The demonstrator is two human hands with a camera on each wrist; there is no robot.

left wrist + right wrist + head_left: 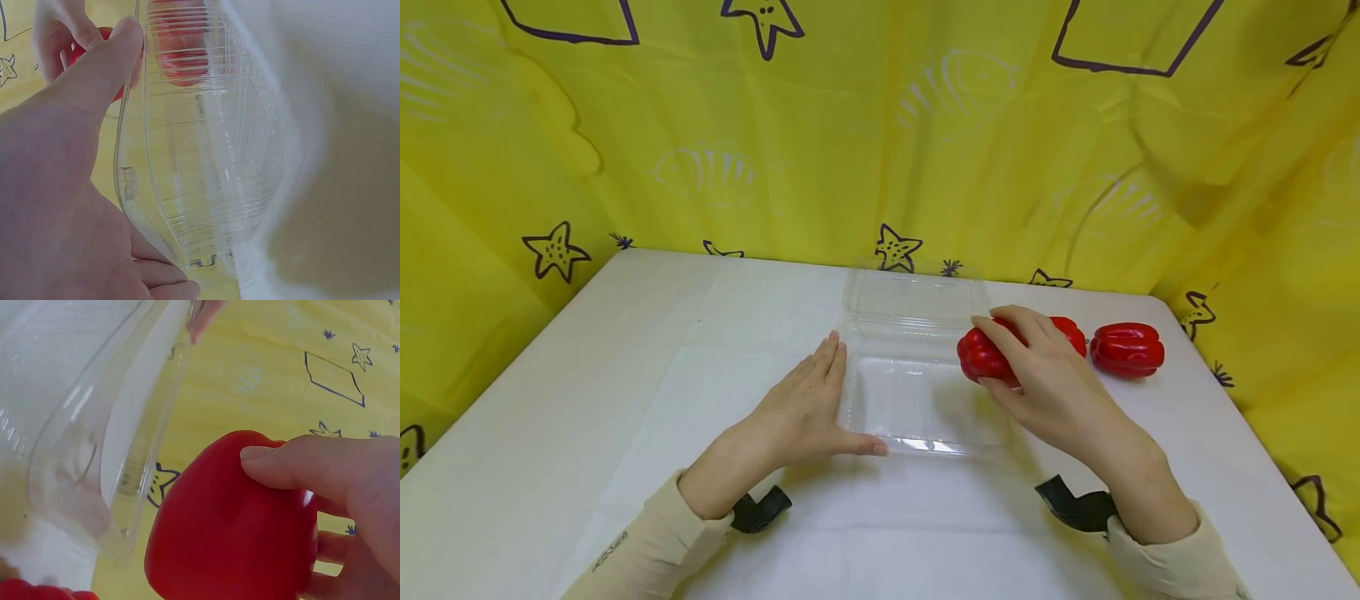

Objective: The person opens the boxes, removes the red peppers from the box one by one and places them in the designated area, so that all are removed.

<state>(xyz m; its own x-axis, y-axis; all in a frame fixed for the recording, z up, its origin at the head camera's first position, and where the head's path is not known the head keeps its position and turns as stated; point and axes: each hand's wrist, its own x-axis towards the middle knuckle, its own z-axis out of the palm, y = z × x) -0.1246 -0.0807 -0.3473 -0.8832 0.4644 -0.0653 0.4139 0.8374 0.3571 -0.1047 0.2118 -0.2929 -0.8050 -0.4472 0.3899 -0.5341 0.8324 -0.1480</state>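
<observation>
A clear plastic clamshell box [898, 400] stands on the table with its lid [913, 293] folded back away from me. My left hand [797, 408] lies along the box's left side, fingers straight and thumb stretched out at the front rim. Above the box's right side, my right hand [1048, 379] grips a red bell pepper [983, 354], thumb on the near side and fingers over the far side. In the right wrist view the held pepper [228, 519] appears smooth and glossy, close beside the box wall [81, 431].
A second red bell pepper [1070, 333] is partly hidden behind my right hand. Farther right lies a third pepper [1127, 350] on its side. The white-covered table [625, 375] meets a yellow patterned curtain [820, 167] at the back and sides.
</observation>
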